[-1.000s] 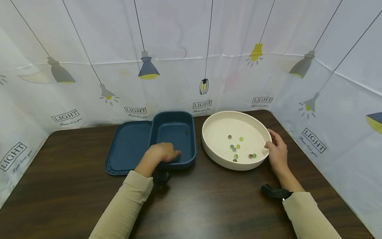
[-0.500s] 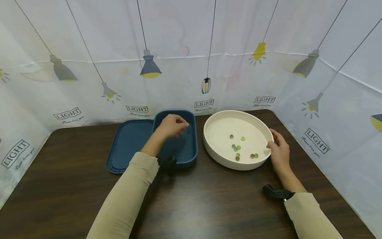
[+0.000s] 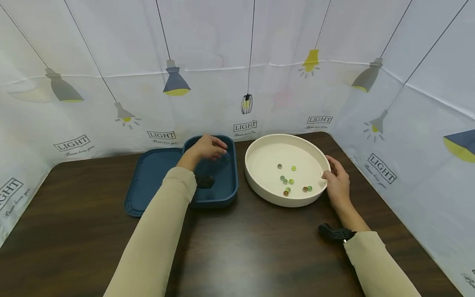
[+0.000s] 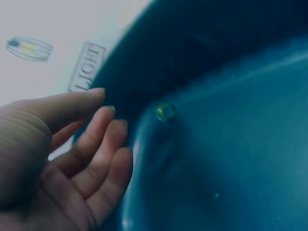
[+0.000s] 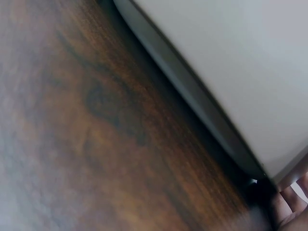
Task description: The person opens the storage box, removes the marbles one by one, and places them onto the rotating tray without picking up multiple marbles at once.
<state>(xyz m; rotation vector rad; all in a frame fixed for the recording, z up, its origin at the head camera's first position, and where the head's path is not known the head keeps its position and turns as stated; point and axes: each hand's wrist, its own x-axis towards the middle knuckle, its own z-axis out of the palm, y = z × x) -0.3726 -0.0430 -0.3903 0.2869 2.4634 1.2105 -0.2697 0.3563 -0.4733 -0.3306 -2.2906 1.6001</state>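
My left hand point(image 3: 208, 147) hovers over the far part of a deep blue rectangular box point(image 3: 222, 185), fingers loosely bent. In the left wrist view nothing sits between the thumb and fingertips. One clear green marble point(image 4: 165, 112) lies on the box floor near a corner, just past those fingertips. To the right, my right hand point(image 3: 338, 183) grips the rim of a round cream tray point(image 3: 265, 165), thumb inside and fingers outside. Several green, yellow-green and brownish marbles point(image 3: 291, 181) are scattered on the tray's floor. The right wrist view shows mostly the tray's outer wall point(image 5: 240, 72).
A flat blue lid point(image 3: 148, 177) lies against the box's left side. Dark wood table point(image 3: 230, 247) extends in front. Behind the containers hangs a white curtain point(image 3: 208, 103) printed with lamps. The box and tray stand side by side with a narrow gap.
My left hand has risen from the near part of the box and moved toward its far end. A few marbles in the tray have rolled slightly. The right hand keeps its hold on the rim.
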